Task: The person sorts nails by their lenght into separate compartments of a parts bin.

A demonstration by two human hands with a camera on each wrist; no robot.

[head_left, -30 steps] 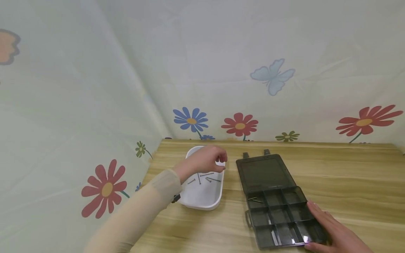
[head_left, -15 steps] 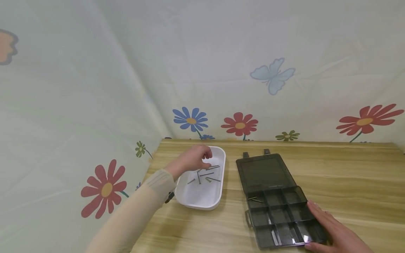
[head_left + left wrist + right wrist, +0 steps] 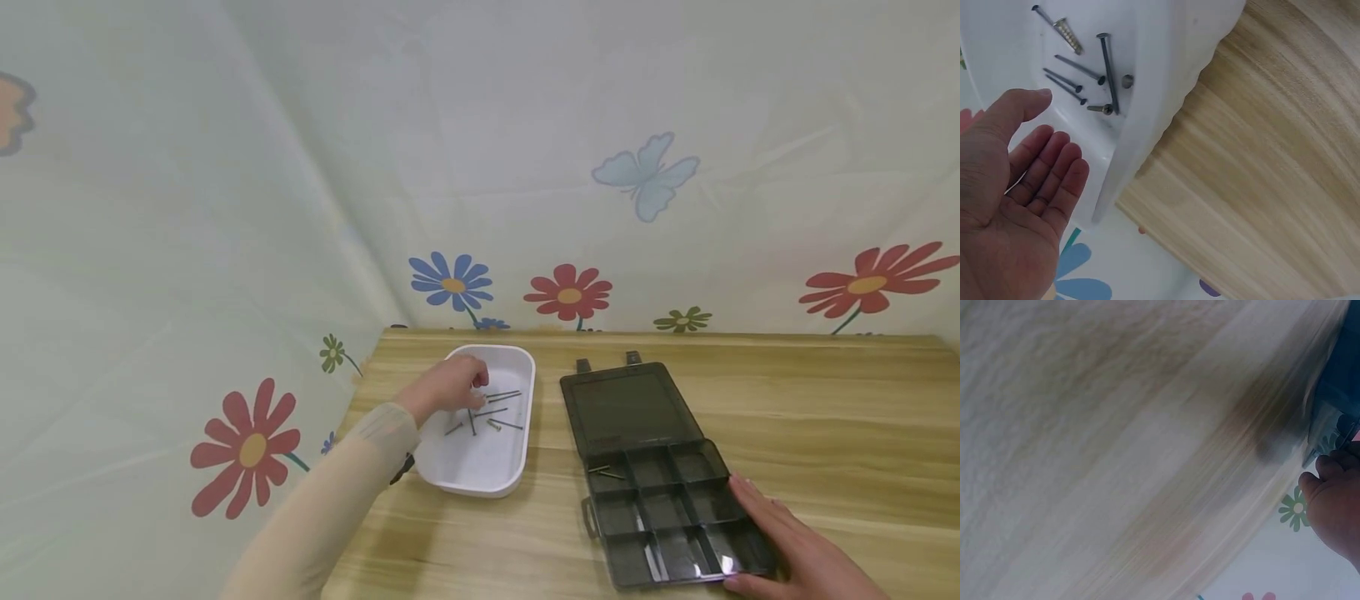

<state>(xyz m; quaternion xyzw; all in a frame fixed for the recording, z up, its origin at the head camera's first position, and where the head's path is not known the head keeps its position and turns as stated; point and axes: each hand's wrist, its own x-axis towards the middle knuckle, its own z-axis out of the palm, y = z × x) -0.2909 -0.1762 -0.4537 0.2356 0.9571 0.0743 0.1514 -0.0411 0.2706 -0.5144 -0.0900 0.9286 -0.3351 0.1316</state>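
My left hand [image 3: 448, 385] hovers over the far left part of a white tray [image 3: 480, 471], its thumb apart from loosely bent fingers. Nothing lies between them in the left wrist view. Several dark nails [image 3: 1107, 70] and a brass-coloured screw [image 3: 1068, 35] are scattered on the tray's floor. My right hand [image 3: 802, 546] grips the near right corner of a dark see-through compartment box [image 3: 628, 408], thumb at the front, fingers along the side. The box lies with its lid folded back. A few small screws [image 3: 609, 475] sit in its far left compartment.
Both containers rest on a wood-grain table [image 3: 832, 417], the tray left of the box. A flower-printed cloth [image 3: 720, 250] rises behind the table and along its left. Two latches [image 3: 633, 358] stick out from the lid's far edge.
My left hand has moved left from the tray's right side to its far left part, uncovering more nails. My right hand and the box have stayed put.
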